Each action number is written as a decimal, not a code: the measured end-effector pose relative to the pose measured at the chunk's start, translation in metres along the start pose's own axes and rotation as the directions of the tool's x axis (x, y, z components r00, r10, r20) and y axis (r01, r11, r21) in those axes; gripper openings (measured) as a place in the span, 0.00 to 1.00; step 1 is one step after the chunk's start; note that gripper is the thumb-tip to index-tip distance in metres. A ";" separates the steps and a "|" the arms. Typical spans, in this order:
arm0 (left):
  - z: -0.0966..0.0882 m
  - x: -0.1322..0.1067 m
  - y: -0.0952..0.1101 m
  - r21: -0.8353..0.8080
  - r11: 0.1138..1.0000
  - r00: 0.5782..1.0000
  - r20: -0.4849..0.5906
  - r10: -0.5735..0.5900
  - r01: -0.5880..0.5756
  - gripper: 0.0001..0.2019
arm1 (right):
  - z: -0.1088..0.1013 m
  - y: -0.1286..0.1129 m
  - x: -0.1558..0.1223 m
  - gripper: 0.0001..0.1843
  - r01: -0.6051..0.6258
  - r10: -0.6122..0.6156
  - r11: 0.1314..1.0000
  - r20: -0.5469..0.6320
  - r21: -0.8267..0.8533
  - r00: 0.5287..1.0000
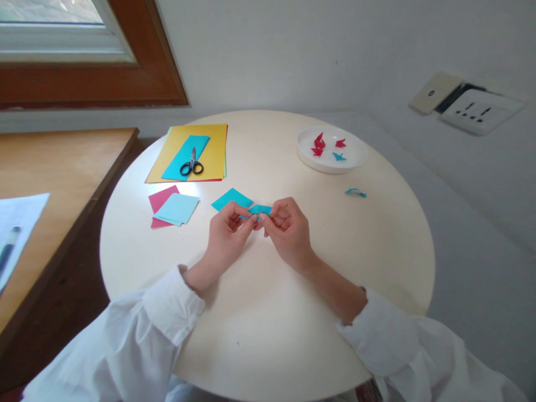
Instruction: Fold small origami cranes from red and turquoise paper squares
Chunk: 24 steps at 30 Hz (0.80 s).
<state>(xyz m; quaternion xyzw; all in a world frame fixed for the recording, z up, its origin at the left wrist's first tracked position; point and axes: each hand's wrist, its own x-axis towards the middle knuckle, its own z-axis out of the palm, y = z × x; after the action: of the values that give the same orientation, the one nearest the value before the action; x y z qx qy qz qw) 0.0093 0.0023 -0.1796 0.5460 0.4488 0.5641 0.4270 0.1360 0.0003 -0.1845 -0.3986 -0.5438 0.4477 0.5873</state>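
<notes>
Both hands meet over the middle of the round white table (268, 312). My left hand (228, 230) pinches one end of a small folded piece of blue paper (260, 209), thumb and fingers closed. My right hand (290, 230) pinches the other end, and the thumbs nearly touch at its lower edge. The fingers hide part of the folds. Just behind my left hand lies a flat blue square of paper (232, 198), partly covered by the fingers. To the left rest light blue paper squares (177, 209) on top of dark pink paper squares (161, 200).
Scissors (192, 164) with black handles lie on a blue paper strip (178, 162) over yellow sheets (215, 151). At the back right, a white dish (307, 159) holds several small red and blue folded paper figures. A curled blue paper scrap (355, 192) lies nearby. A wooden desk (75, 162) stands left.
</notes>
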 end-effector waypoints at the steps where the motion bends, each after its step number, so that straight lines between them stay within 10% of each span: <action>1: 0.000 0.000 0.000 -0.006 1.000 1.000 0.007 0.005 -0.005 0.09 | 0.000 0.000 0.000 0.13 0.006 -0.006 1.000 0.005 -0.006 1.000; 24: -0.002 0.005 0.005 -0.111 0.991 0.996 0.067 -0.062 0.069 0.18 | -0.004 0.001 0.004 0.17 -0.014 0.013 0.999 0.017 0.031 1.000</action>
<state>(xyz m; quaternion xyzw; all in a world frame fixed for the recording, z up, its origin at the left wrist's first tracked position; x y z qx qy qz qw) 0.0073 0.0058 -0.1739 0.5234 0.4202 0.5568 0.4894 0.1401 0.0046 -0.1846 -0.3895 -0.5390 0.4633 0.5857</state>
